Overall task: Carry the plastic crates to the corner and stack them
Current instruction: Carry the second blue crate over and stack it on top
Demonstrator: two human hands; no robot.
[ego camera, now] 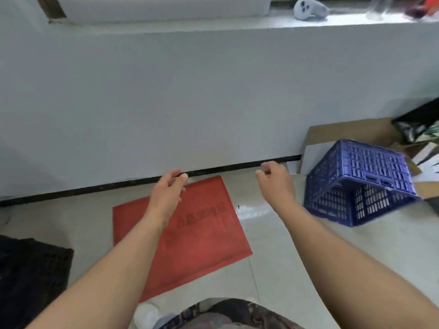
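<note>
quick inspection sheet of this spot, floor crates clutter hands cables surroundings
surface: pale tiled floor with a red mat lying flat near the wall.
job's things: blue crate upside down and tilted, at the right by the cardboard; black crate at the left edge, partly out of frame.
clutter: flattened cardboard and loose papers behind the blue crate.
hands: left hand and right hand both held out over the floor, holding nothing, fingers loosely curled.
cables: nothing seen.
surroundings: white wall with a dark baseboard; ledge above carries a grey controller, blurred.
</note>
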